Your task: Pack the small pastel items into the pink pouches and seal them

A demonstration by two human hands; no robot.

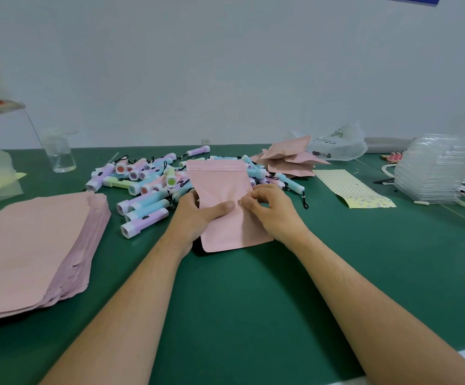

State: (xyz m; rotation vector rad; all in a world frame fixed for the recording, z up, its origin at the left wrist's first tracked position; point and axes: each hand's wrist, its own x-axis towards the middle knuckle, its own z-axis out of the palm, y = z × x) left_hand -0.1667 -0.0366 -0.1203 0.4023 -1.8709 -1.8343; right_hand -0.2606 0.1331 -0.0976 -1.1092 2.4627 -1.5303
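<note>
While the green tabletop carries the thick stack of flat pink pouches at your left and the heap of small pastel torch-shaped items ahead, your left hand and right hand both pinch one pink zip pouch mid-body, just before the heap. Squeeze unevenly and its zip strip may be left gaping.

Even, diffuse, moderately bright light is covering the scene. A small dark shadow is sitting under the left hand on the bench. Edges are bowing from wide-angle distortion; the left margin is blurring.
</note>
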